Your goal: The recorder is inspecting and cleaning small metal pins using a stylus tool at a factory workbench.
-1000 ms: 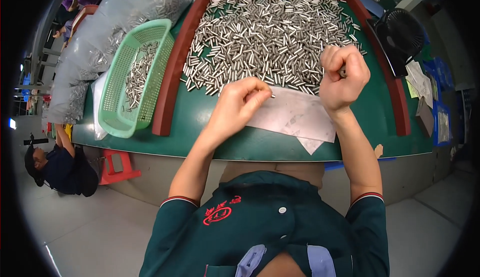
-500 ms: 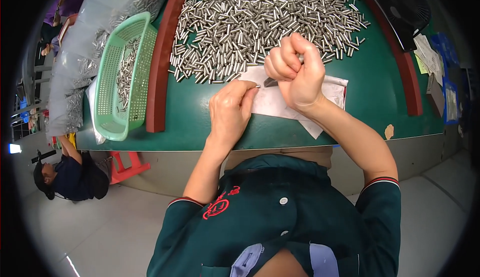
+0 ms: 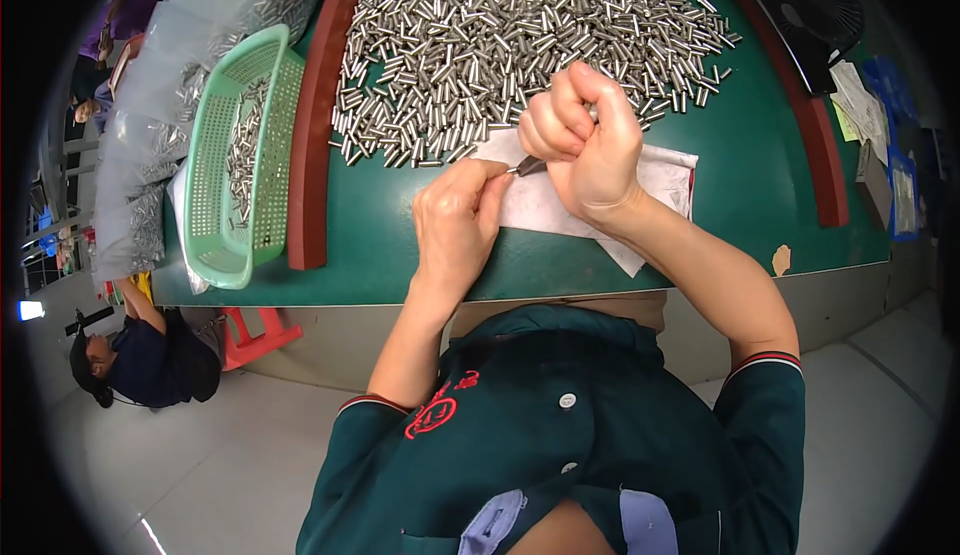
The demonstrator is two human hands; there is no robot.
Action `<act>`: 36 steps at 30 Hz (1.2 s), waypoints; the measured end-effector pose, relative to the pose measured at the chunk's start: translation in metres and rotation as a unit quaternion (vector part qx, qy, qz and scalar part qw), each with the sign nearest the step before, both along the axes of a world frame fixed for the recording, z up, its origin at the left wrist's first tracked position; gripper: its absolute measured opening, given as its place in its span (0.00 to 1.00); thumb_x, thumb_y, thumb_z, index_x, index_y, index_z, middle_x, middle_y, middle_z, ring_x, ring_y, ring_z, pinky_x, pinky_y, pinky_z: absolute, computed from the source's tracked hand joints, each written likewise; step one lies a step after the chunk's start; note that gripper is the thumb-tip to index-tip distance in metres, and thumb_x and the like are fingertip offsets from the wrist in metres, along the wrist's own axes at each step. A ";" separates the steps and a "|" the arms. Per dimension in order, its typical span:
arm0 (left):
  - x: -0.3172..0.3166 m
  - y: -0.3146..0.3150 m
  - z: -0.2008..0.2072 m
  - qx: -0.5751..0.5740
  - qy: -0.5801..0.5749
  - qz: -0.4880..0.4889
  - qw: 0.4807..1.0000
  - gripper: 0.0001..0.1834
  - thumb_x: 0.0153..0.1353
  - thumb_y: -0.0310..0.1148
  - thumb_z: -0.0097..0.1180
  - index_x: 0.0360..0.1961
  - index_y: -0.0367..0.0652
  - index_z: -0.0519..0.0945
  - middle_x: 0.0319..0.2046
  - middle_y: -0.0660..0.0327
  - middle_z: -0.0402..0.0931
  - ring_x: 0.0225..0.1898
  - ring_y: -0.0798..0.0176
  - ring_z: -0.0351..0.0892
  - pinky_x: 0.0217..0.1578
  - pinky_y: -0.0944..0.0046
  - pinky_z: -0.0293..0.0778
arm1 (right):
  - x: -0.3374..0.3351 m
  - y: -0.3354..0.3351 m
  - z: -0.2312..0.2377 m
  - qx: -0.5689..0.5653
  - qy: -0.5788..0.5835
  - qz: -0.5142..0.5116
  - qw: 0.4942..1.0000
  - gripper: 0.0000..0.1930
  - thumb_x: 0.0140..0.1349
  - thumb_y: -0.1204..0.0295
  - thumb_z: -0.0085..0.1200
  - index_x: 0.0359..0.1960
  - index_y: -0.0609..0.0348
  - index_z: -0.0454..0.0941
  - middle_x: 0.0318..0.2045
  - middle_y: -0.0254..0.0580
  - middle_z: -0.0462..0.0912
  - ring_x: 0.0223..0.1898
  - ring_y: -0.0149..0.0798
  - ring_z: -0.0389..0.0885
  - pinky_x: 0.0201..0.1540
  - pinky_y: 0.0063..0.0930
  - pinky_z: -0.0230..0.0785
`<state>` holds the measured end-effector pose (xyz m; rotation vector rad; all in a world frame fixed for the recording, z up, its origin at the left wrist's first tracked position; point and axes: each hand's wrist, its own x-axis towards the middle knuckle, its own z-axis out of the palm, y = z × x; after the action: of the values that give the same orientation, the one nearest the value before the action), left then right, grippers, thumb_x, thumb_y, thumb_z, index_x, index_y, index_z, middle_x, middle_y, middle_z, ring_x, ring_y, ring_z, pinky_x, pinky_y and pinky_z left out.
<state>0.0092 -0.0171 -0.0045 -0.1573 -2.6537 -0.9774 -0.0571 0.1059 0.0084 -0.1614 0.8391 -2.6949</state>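
My left hand (image 3: 455,213) pinches a small silvery metal pin (image 3: 513,170) between thumb and fingertip, with only its end showing. Closed in a fist, my right hand (image 3: 588,150) grips a dark tool with a narrow, blade-like tip (image 3: 531,165); its handle is hidden in the fist. The tip meets the end of the pin, or lies very close to it. Beneath both hands a whitish cloth (image 3: 545,205) is spread on the green tabletop (image 3: 400,280). Just beyond them lies a broad heap of similar short metal pins (image 3: 530,45).
Dark red rails (image 3: 309,195) border the work area on both sides. Left of it stands a light green plastic basket (image 3: 222,270) partly filled with pins, beside clear bags (image 3: 135,170) of metal parts. A black fan (image 3: 815,10) is at the far right. A co-worker (image 3: 150,355) sits lower left.
My right hand has shifted slightly left, bringing the tool tip over to the pin in my left hand. The left hand keeps its pinch and has barely moved.
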 end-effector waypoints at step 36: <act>-0.010 -0.034 0.023 0.630 -0.212 -0.127 0.736 0.06 0.58 0.29 0.49 0.35 0.39 0.70 0.28 0.59 0.70 0.19 0.76 0.57 0.21 0.77 0.56 | 0.011 0.000 -0.001 0.090 0.079 0.007 0.993 0.19 0.58 0.71 0.33 0.08 0.54 0.50 0.06 0.29 0.52 0.11 0.24 0.48 0.15 0.21 0.40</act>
<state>-0.0004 -0.0509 0.0183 0.0386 -1.6455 -2.8894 -0.0459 0.1054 0.0078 -0.3412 1.1177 -2.6031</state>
